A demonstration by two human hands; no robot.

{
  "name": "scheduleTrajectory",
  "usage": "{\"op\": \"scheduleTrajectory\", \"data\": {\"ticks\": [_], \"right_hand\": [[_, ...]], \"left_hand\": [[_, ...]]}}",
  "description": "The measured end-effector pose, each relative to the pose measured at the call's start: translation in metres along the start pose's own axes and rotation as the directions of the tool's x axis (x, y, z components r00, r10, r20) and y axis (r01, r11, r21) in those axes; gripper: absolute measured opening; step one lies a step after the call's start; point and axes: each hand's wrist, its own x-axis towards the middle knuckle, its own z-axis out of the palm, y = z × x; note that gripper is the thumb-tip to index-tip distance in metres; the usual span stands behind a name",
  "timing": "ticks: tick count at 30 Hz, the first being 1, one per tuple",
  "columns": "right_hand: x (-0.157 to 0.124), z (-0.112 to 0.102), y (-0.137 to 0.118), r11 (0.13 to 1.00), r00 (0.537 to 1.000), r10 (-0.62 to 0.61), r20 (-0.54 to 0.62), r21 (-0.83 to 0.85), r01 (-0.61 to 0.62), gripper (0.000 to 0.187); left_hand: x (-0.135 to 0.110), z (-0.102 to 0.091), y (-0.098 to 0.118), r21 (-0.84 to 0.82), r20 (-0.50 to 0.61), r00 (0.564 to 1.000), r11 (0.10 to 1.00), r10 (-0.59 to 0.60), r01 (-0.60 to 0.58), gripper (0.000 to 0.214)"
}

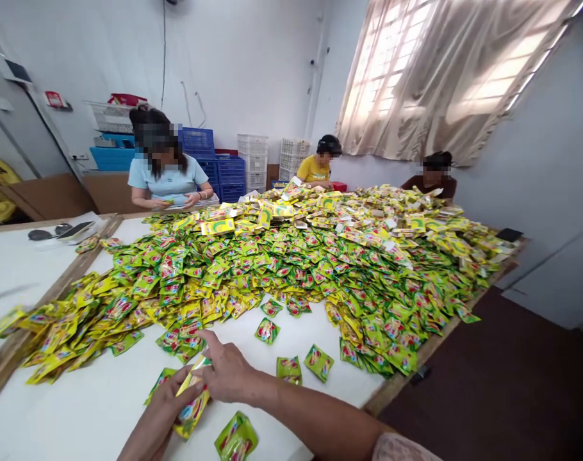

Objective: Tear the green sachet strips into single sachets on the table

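My left hand (163, 404) is closed around a yellow printed packet (193, 411) low in the view, left of the middle. At the packet's upper end, where a white and green part shows, my right hand (230, 372) grips with bent fingers, one finger raised. The hands partly cover it, so I cannot tell whether it is one piece or two. Green sachets (236, 438) with red and white print lie near my hands on the white table (113, 406). More single sachets (267, 330) are scattered beyond my right hand.
A large heap of green sachets (277, 262) spans the table, with yellow sachets (90, 320) along its near side and small yellow cartons (217, 226) on top. Three people sit beyond it. A wooden strip (56, 291) edges the left side. Stacked crates (231, 171) stand behind.
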Motion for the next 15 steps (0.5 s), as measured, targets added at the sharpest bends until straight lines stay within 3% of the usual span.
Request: {"op": "scheduleTrajectory", "data": {"ticks": [3,5,8,11,15], "right_hand": [[0.003,0.002,-0.004,0.993,0.991,-0.116,-0.071,-0.016,0.115,0.060],[0.009,-0.004,-0.008,0.992,0.988,-0.124,-0.090,0.025,0.127,0.056],[0.022,-0.017,-0.011,0.994,0.997,-0.069,-0.017,0.085,0.070,0.055],[0.029,-0.025,-0.013,0.987,0.989,-0.111,0.093,0.131,0.099,0.057],[0.021,-0.020,-0.010,0.977,0.981,-0.130,0.141,0.188,0.103,0.061]], "left_hand": [[0.000,-0.002,0.010,0.041,-0.034,0.995,0.995,0.089,-0.088,0.056],[-0.002,0.000,0.020,0.091,-0.052,0.988,0.986,0.145,-0.140,0.052],[-0.003,0.006,0.031,0.176,-0.090,0.972,0.964,0.219,-0.201,0.047],[-0.006,0.009,0.026,0.185,-0.094,0.962,0.954,0.256,-0.236,0.040],[-0.015,0.005,0.018,0.253,-0.093,0.957,0.936,0.276,-0.246,0.029]]}}
